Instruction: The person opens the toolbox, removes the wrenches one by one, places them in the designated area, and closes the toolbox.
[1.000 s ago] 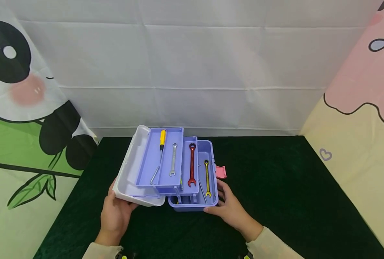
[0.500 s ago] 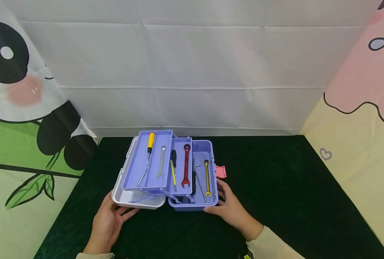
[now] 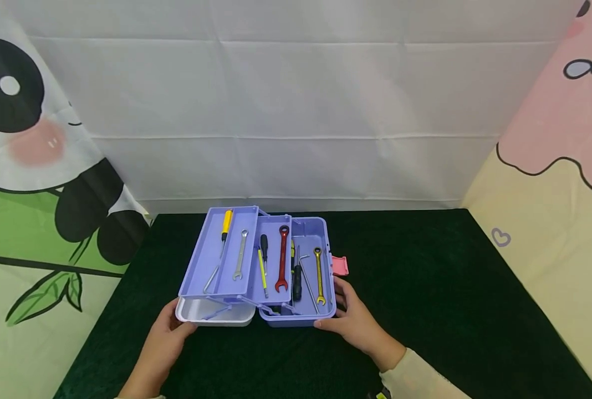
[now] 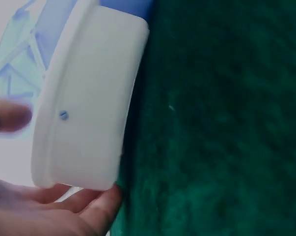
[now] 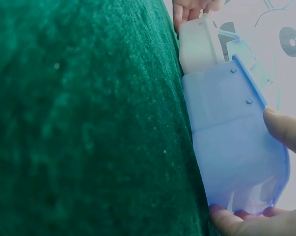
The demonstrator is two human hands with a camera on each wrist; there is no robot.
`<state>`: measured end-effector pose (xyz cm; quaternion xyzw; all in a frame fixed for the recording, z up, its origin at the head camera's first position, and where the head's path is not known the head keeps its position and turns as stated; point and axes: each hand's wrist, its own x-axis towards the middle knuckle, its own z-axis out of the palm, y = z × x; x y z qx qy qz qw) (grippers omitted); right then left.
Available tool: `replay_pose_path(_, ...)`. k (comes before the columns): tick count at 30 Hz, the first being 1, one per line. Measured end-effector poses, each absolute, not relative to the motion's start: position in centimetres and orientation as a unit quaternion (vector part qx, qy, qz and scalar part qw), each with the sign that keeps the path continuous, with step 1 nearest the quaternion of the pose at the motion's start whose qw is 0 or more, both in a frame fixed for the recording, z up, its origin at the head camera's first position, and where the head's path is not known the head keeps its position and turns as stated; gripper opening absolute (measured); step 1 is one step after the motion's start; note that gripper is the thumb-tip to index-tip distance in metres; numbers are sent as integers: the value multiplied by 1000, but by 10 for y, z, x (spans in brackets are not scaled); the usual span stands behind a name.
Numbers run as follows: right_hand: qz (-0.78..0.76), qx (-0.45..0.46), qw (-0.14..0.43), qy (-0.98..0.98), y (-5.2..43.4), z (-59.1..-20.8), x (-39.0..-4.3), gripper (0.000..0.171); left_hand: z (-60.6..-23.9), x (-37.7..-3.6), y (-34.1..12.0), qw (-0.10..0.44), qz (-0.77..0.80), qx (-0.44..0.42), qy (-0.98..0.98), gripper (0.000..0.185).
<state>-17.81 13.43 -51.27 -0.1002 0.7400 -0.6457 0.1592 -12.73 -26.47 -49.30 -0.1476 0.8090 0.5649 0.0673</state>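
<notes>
A purple toolbox (image 3: 328,238) lies opened out on the green cloth, its white lid (image 3: 246,317) folded down to the left. My left hand (image 3: 158,343) grips the lid's near left corner, thumb over the rim and fingers against its outer side. My right hand (image 3: 358,327) holds the box's near right corner, thumb at the front. The upper tray (image 3: 201,282) bears a yellow screwdriver (image 3: 226,223), a hex key (image 3: 211,279) and a silver wrench (image 3: 240,252). In the middle tray (image 3: 271,220) lie a red wrench (image 3: 282,260) and small screwdrivers. A gold wrench (image 3: 319,274) lies in the base.
A pink latch (image 3: 340,266) sticks out from the box's right side. Dark green cloth (image 3: 425,277) covers the table. A white curtain (image 3: 296,111) hangs behind, with printed cartoon cloths at both sides.
The lid has swung down to the left with my left hand. Both trays have slid left and spread, uncovering more tools in the base. My right hand stays in place.
</notes>
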Motion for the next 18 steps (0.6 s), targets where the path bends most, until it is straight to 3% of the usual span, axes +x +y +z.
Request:
replay_pose_path(9,-645,-100,151,742,135,-514,-178,99,-501,-135,-263,62,433,-80,896,122)
replay_pose_path(18,-646,-105,150,741,133,-512,-177,97,-501,-146,-262,13,471,-20,882,117)
